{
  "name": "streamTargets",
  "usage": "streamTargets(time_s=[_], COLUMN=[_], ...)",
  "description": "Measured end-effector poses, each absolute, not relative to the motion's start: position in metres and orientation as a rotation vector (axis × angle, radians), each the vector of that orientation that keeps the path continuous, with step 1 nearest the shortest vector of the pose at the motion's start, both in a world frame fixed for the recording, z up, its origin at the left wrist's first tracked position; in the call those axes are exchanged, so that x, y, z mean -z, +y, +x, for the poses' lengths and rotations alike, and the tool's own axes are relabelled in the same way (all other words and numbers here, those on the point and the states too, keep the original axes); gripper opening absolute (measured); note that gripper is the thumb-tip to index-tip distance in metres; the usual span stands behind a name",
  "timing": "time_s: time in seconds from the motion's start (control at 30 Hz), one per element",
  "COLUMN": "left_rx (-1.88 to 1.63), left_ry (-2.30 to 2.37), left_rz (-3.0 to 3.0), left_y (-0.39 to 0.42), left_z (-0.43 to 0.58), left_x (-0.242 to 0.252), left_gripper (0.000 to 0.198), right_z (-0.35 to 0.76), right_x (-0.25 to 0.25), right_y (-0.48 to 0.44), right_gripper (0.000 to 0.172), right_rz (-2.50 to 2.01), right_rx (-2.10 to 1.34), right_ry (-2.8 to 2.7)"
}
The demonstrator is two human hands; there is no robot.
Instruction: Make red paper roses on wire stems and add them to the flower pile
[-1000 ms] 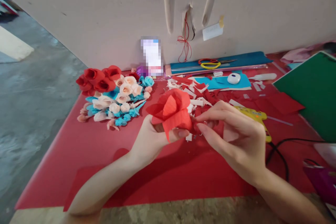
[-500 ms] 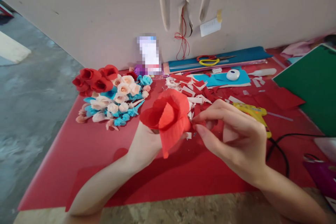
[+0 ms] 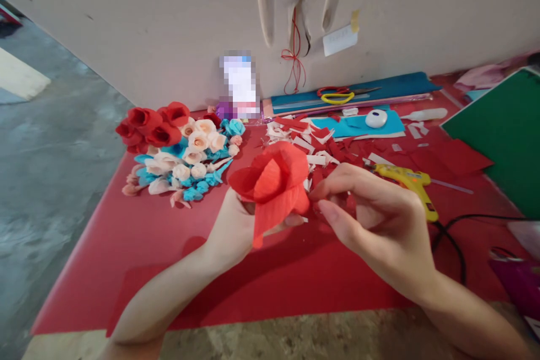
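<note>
- Red flower (image 3: pixel 274 180): mid-view, grasped in my left hand (image 3: pixel 233 229).
- My right hand (image 3: pixel 382 222): at the flower's four o'clock, fingertips nearly together; whether gripping, I cannot tell.
- Glue gun (image 3: pixel 408 181): three o'clock.

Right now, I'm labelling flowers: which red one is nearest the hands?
The bright red flower, raised in the left hand; darker red flowers lie bunched farther left.

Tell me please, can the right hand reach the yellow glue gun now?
Probably yes: the yellow glue gun lies just beyond the right hand, with nothing visible between them, and the left hand supports the red paper flower.
</note>
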State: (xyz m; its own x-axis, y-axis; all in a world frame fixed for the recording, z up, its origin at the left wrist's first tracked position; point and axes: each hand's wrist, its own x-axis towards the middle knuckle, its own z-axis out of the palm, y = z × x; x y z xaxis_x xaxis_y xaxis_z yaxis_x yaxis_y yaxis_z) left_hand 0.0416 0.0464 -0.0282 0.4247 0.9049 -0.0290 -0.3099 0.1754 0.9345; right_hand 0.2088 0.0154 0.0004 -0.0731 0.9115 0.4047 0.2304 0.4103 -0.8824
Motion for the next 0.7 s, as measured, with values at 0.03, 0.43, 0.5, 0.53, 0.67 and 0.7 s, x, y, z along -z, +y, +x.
streamTargets(time_s=[0.03,0.43,0.5,0.53,0.67,0.7], left_rx=[-0.983,-0.983,-0.975,-0.969,-0.998,-1.005], left_ry=[0.714,0.786,0.816,0.836,0.862,0.853], left_rz=[1.058,1.158,1.158,1.163,1.121,1.1], left_y=[0.0461,0.0438,0.0432,0.0428,0.0412,0.0411], left_z=[0.0416,0.0377,0.0367,0.0365,0.0384,0.0394], left_x=[0.0284,0.0276,0.0276,0.0275,0.0267,0.0264], left_gripper=[0.021,0.025,0.022,0.021,0.025,0.026], right_z=[0.2083,0.2056,0.2069,0.2076,0.2101,0.2105], right_x=[-0.0004,-0.0015,-0.0026,-0.0033,-0.0053,-0.0053], right_y=[0.0151,0.0097,0.0092,0.0092,0.0104,0.0108], right_gripper=[0.01,0.016,0.014,0.014,0.011,0.011], right_rz=[-1.046,-1.077,-1.085,-1.092,-1.128,-1.139], right_rx=[-0.744,-0.592,-0.702,-0.756,-0.936,-0.965], right_ry=[-1.579,-1.601,-1.576,-1.562,-1.509,-1.495])
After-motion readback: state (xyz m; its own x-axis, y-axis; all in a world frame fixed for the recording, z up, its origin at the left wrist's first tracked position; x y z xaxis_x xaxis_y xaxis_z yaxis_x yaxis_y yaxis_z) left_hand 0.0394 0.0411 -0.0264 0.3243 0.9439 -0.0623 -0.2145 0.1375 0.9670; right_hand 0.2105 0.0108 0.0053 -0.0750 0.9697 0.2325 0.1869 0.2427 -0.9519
